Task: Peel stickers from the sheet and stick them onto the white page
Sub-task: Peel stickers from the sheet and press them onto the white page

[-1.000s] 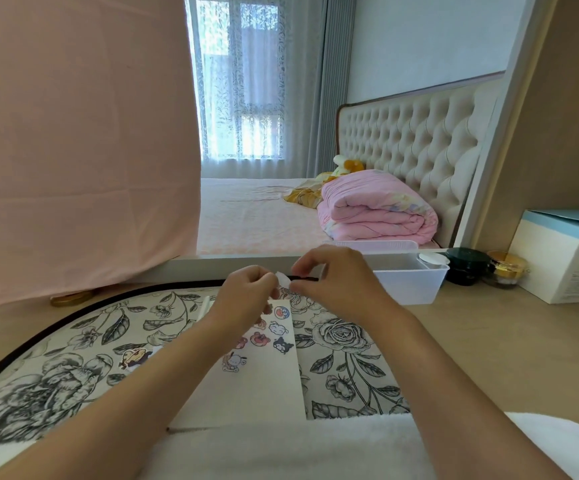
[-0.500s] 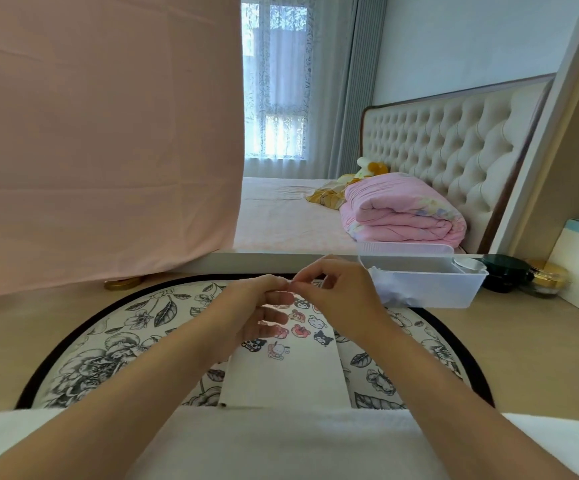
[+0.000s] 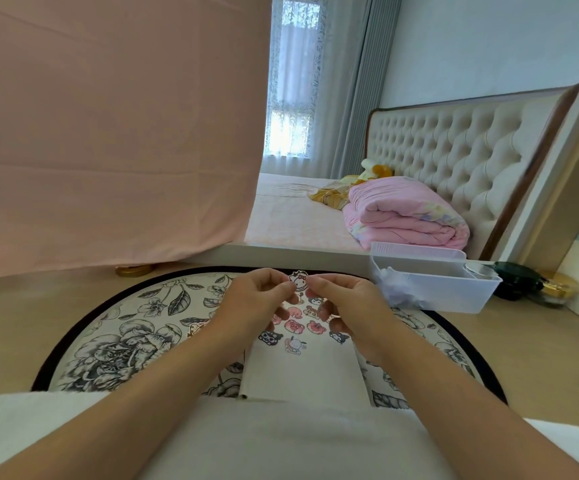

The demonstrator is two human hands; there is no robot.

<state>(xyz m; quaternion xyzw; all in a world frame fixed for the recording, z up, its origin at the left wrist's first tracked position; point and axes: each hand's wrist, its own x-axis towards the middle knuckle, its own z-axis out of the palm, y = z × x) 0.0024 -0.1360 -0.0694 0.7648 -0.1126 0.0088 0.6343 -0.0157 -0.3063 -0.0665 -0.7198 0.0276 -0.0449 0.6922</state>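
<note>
The left hand (image 3: 257,299) and the right hand (image 3: 347,306) both pinch one cartoon sticker (image 3: 298,281). About nine stuck stickers (image 3: 295,325) show at the far edge of the one white page (image 3: 302,375); fingers hide some.

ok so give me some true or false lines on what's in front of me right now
1. The left hand and right hand both pinch one small sticker. True.
2. The white page lies on a round flowered mat. True.
3. The white page has no stickers on it yet. False: several cartoon stickers are already on its far end.
4. The clear plastic bin stands to the left of the hands. False: the bin stands to their right, at the mat's far edge.
5. A folded pink blanket lies on the bed. True.
</note>
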